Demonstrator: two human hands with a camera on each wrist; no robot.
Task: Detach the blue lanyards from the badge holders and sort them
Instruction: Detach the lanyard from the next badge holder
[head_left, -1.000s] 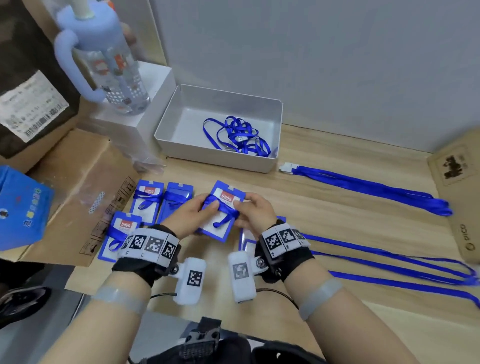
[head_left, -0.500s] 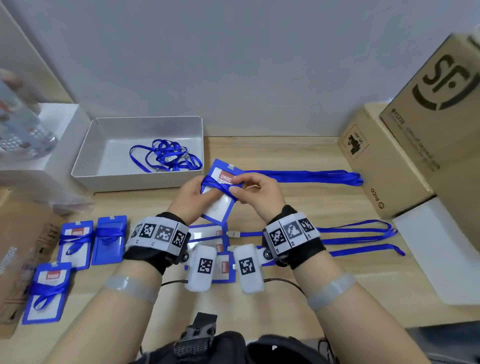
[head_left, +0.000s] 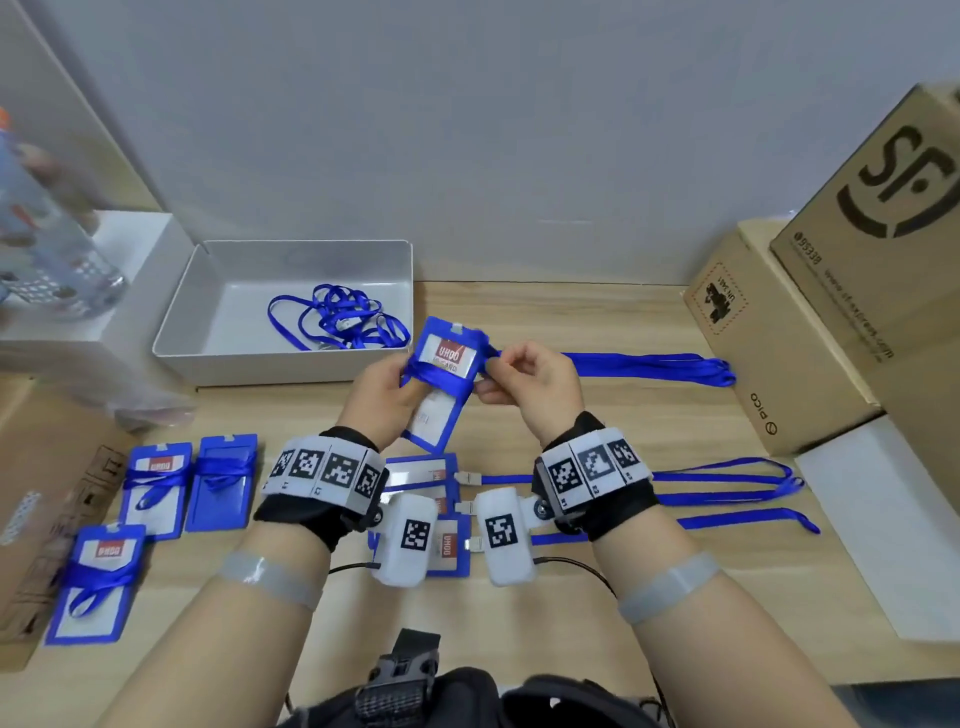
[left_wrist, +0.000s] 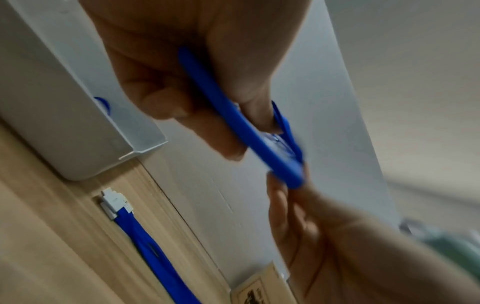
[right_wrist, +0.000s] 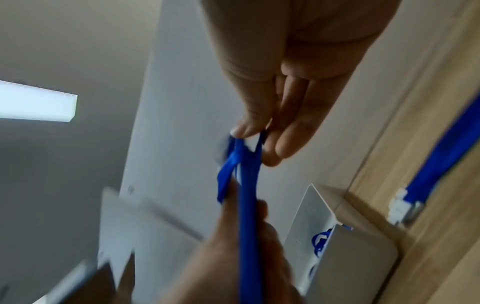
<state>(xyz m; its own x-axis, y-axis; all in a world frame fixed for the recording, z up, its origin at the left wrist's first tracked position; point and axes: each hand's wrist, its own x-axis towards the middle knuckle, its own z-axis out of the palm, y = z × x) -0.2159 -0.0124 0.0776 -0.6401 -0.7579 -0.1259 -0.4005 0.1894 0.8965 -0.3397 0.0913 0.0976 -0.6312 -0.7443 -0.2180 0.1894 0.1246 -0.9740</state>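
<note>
I hold a blue badge holder (head_left: 442, 384) with a red label up over the table, its blue lanyard (head_left: 415, 370) wrapped round it. My left hand (head_left: 382, 395) grips the holder's left side; in the left wrist view the holder (left_wrist: 249, 131) shows edge-on between thumb and fingers. My right hand (head_left: 524, 382) pinches the lanyard at the holder's right edge, seen as a blue loop (right_wrist: 235, 162) in the right wrist view. Three wrapped holders (head_left: 156, 486) lie at the left. A grey tray (head_left: 218, 358) holds a bundle of loose lanyards (head_left: 337, 317).
Straight lanyards (head_left: 649, 364) lie on the wooden table to the right, more of them (head_left: 727, 478) nearer me, joined to holders (head_left: 421, 473) under my wrists. Cardboard boxes (head_left: 841, 291) stand at the right, a white box (head_left: 130, 249) with a bottle at the left.
The holder has risen and tilted more upright in both hands. My right hand has shifted to its right edge and pulls the lanyard sideways. The head view has swung right.
</note>
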